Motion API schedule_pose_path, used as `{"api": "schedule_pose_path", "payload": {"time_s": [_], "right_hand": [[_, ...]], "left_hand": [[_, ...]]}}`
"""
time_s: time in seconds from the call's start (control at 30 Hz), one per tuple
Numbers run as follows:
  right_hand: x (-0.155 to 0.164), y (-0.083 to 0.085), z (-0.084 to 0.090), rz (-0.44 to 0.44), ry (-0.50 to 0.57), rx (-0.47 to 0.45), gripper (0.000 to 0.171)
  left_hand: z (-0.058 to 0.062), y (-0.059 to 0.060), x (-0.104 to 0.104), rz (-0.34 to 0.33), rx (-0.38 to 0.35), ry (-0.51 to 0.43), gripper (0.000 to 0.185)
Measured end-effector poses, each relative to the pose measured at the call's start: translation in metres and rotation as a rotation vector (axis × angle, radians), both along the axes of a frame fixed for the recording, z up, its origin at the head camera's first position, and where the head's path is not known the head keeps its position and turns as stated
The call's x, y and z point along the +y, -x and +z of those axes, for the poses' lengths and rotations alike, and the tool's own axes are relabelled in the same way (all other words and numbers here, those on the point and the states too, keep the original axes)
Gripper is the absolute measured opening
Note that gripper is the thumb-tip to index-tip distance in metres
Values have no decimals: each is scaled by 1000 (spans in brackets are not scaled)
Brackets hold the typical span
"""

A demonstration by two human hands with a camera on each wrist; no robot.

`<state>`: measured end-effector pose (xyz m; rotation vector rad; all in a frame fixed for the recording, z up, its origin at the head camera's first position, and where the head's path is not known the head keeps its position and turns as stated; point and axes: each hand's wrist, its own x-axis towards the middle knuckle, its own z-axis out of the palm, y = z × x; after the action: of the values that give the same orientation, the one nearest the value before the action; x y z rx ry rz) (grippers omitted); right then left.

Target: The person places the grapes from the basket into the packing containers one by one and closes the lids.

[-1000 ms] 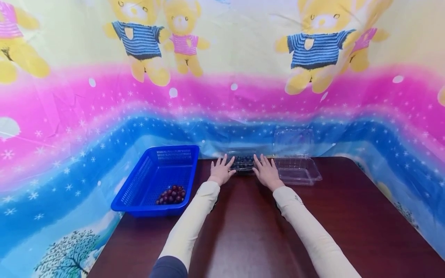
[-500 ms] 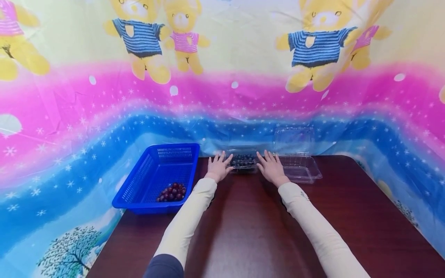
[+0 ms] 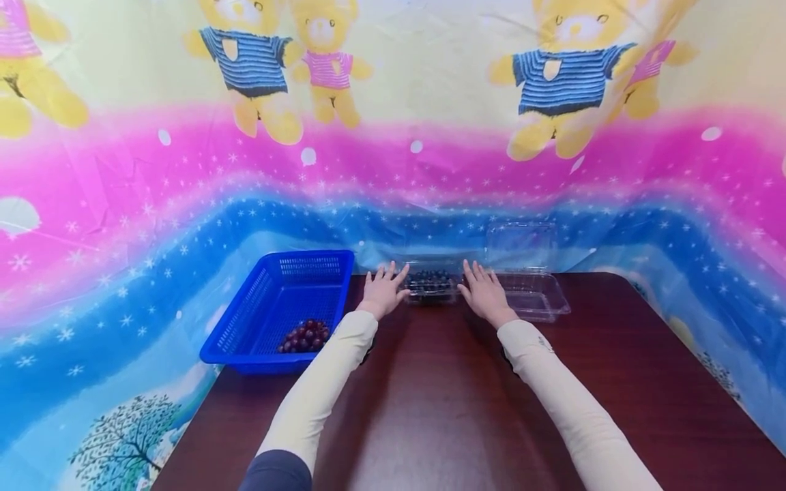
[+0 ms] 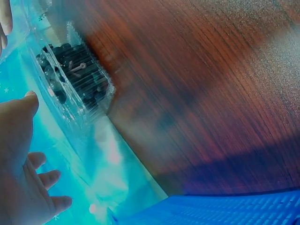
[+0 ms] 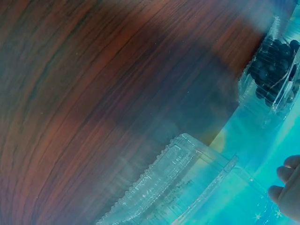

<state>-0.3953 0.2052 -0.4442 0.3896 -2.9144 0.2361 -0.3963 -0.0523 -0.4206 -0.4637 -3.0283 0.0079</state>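
A clear plastic clamshell box (image 3: pixel 432 298) of dark round fruit, grape-like, stands at the table's far edge. Its lid appears to lie over the fruit. My left hand (image 3: pixel 382 293) is to the left of the box, fingers spread. On the other side, my right hand (image 3: pixel 486 294) hovers with straight fingers, between that box and a second clear clamshell (image 3: pixel 534 300), whose lid stands up. Neither hand holds anything. In the left wrist view the fruit box (image 4: pixel 77 75) is apart from the fingers; the right wrist view shows the same box (image 5: pixel 272 77) at the upper right.
A blue perforated basket (image 3: pixel 215 354) is at the left of the dark wooden table (image 3: pixel 430 395), with a bunch of red grapes (image 3: pixel 305 335) in its near corner. A printed cloth (image 3: pixel 393 170) hangs behind and around the table.
My hands have drawn apart, the left one leftward and the right one rightward, away from the fruit box. The box stays in place; the whole view has shifted slightly.
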Motion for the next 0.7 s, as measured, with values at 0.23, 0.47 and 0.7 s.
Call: {"api": "schedule_pose_path", "payload": {"time_s": [0.23,0.47,0.7], "right_hand": [[6,-1,3,-3,6,-23,65],[16,-3,7,-21,19,-41,66],[28,-4,5,-45,6,-43,64]], "left_hand": [[7,-3,1,-11,14,-19,62],[13,-8,1,-34,10,-31,62],[15,-8,-1,-47,15,-46,62]]}}
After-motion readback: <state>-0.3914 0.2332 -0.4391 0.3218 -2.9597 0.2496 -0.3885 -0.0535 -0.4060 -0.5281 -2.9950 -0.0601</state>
